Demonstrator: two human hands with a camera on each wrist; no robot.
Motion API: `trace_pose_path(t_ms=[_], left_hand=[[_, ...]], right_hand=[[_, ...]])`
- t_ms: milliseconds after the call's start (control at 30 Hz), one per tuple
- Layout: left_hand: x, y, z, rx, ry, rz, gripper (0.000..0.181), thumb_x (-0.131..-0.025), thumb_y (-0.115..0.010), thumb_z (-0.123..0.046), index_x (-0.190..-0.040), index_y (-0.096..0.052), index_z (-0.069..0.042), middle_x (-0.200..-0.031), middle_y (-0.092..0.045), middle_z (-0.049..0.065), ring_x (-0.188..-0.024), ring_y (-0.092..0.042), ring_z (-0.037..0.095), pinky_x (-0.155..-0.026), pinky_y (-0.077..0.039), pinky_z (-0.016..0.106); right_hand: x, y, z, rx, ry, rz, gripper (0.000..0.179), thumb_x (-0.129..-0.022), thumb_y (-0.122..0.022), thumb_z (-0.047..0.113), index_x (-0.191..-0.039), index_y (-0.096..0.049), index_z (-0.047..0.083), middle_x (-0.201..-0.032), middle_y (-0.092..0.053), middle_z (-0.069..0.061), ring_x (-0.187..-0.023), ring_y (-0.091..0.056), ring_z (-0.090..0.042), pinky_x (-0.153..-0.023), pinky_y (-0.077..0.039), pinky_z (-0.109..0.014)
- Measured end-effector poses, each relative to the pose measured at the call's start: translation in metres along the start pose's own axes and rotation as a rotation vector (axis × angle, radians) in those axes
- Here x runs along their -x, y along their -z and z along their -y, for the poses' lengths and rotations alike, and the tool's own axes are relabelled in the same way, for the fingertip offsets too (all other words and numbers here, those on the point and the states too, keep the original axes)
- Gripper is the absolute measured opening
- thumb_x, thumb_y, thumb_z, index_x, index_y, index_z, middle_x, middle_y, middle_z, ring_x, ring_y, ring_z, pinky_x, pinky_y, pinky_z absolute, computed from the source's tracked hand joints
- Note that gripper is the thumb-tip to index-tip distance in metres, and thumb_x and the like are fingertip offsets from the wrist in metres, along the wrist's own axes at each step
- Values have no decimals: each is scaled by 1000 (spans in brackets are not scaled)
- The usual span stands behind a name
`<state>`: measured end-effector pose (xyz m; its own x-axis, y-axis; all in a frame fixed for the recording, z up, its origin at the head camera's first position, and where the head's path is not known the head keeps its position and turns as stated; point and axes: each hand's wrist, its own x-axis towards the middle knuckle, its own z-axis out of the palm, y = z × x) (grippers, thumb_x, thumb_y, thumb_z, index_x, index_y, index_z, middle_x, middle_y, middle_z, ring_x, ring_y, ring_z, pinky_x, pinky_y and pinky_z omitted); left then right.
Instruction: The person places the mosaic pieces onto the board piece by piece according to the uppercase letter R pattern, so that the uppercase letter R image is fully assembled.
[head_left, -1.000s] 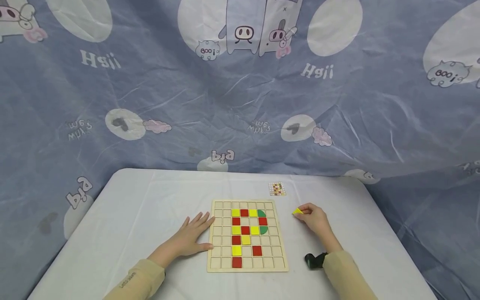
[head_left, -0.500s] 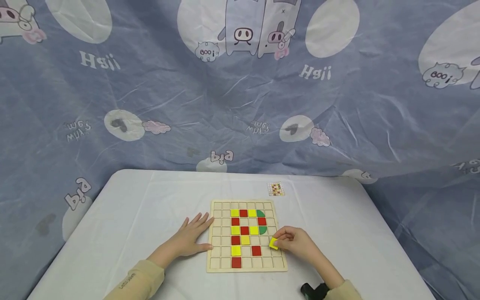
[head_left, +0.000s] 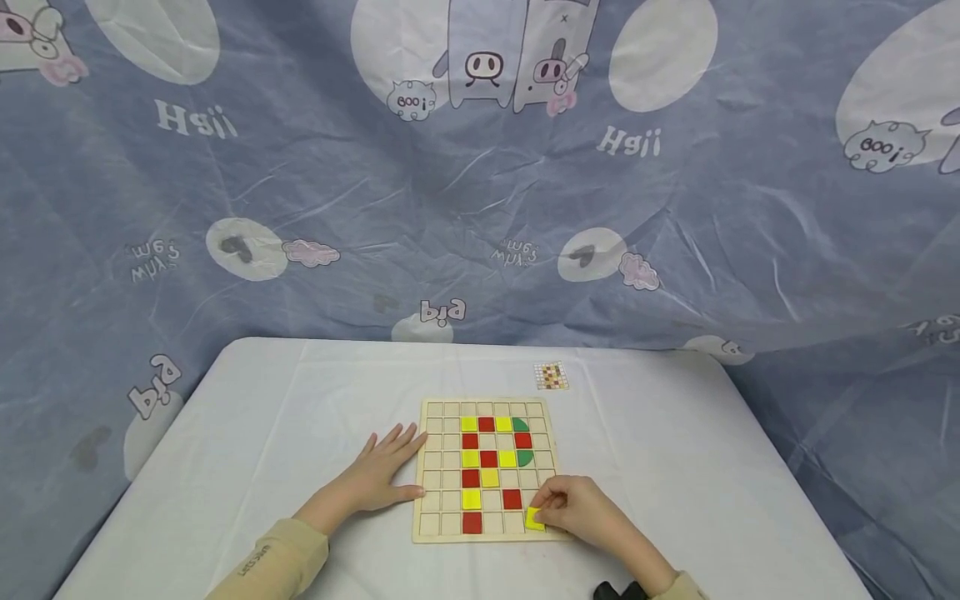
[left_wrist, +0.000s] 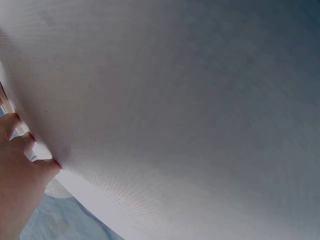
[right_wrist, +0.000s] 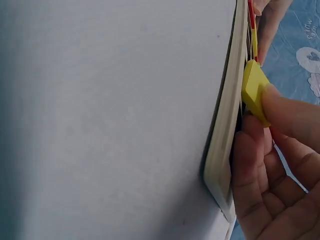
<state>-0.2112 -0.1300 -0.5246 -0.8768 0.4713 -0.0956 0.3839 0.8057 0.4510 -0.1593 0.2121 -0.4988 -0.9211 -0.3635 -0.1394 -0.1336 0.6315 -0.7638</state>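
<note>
A pale wooden grid board [head_left: 438, 522] lies on the table, with red, yellow and green tiles set in several of its squares. My right hand [head_left: 581, 510] pinches a yellow square tile [head_left: 534, 518] over the board's lower right squares. In the right wrist view the yellow tile [right_wrist: 255, 90] is held between thumb and fingers, tilted, right at the board's edge [right_wrist: 220, 165]. My left hand [head_left: 378, 477] lies with fingers spread, thumb and fingertips at the board's left edge. In the left wrist view, only part of the left hand [left_wrist: 22, 175] shows.
A small pattern card [head_left: 552, 376] with a coloured grid lies behind the board. A black object [head_left: 618, 591] shows beside the right wrist at the bottom edge. The white-covered table [head_left: 660, 433] ends at a blue printed cloth [head_left: 420, 192].
My right hand has come from the right of the board, leftward and toward me, bringing the yellow tile over the lower right squares. The left hand stays in place.
</note>
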Motion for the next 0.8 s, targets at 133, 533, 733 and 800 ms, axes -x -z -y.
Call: trace_pose_path(t_ms=[133, 533, 733, 800], left_hand=[[1, 0, -1, -1, 9, -1, 89, -83, -70, -57, -154, -34, -18, -163, -28, 9, -152, -18, 35, -120, -11, 65], [2, 3, -2, 2, 5, 16, 87, -85, -69, -54, -155, -33, -18, -163, -26, 9, -152, -17, 36, -120, -10, 65], [3, -1, -2, 31, -5, 27, 87, -84, -70, -54, -154, -34, -16, -162, -27, 11, -152, -18, 37, -119, -11, 66], [3, -4, -1, 36, -7, 34, 87, -84, -70, -54, -154, -34, -16, -162, -28, 12, -151, -19, 38, -118, -11, 67]], right_hand=[[1, 2, 1, 31, 13, 18, 6, -82, -76, 8, -85, -74, 12, -75, -63, 6, -64, -53, -3, -57, -46, -17], [3, -4, 7, 50, -22, -7, 12, -79, -80, 7, -82, -70, 14, -78, -57, 3, -65, -51, -7, -55, -43, -18], [4, -1, 0, -3, -46, -34, 9, -83, -78, 15, -86, -71, 12, -79, -59, 3, -68, -52, -7, -58, -45, -17], [3, 1, -3, -27, -68, -50, 9, -85, -77, 17, -87, -71, 11, -78, -60, 3, -68, -53, -8, -58, -46, -17]])
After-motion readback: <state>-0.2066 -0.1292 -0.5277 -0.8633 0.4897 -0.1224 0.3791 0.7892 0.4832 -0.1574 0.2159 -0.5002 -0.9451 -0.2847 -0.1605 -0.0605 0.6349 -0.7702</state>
